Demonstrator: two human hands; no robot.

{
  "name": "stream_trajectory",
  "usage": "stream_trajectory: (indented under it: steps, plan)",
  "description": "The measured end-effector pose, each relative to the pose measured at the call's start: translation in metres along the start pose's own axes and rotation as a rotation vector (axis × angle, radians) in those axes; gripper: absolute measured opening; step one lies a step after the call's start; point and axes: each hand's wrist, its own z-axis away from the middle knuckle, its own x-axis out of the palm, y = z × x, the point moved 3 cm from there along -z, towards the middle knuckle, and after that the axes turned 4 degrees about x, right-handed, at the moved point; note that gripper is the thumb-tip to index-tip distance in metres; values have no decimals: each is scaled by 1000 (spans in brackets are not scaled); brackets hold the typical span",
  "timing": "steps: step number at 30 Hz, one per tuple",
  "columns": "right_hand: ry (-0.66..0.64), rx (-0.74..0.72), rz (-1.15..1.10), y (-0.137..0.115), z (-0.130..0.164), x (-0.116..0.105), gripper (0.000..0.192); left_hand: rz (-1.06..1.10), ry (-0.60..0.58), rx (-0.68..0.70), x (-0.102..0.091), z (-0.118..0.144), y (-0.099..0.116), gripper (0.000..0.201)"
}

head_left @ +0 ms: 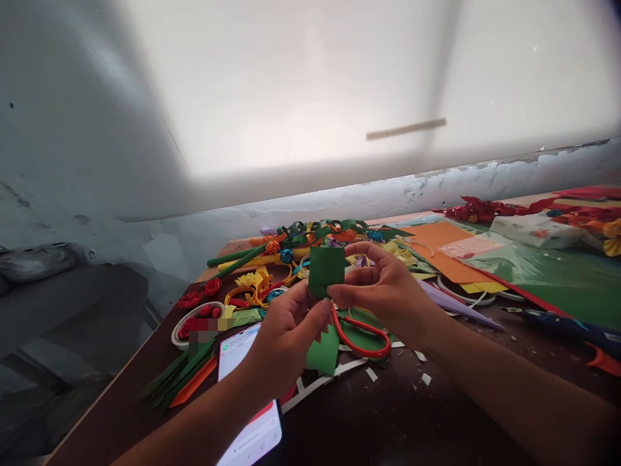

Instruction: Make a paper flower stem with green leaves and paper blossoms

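Note:
Both of my hands hold a small square piece of green paper (326, 270) upright above the dark table (388, 414). My left hand (287, 333) pinches its lower left edge. My right hand (383, 285) grips its lower right edge from the side. Just below my hands lie red-handled scissors (361, 336) on green paper scraps (324, 353). A phone (247, 395) with a lit screen lies under my left wrist.
Behind my hands is a heap of paper flowers, green stems and coloured strips (291, 252). A round dish of red paper roses (194, 320) sits at the left. Orange and green sheets (533, 272) and a white box (536, 230) lie at the right. A wall stands behind.

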Motion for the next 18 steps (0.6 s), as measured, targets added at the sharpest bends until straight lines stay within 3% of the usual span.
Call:
stream_trajectory:
  steps: [6, 12, 18]
  plan:
    - [4, -28, 83, -1, -2, -5, 65, -29, -21, 18, -1, -2, 0, 16]
    - [132, -284, 235, -21, -6, -25, 55, 44, -45, -7, -12, -7, -4, 16]
    - [-93, -336, 379, -8, -1, -7, 39, 32, -267, 27, -24, -6, 1, 13]
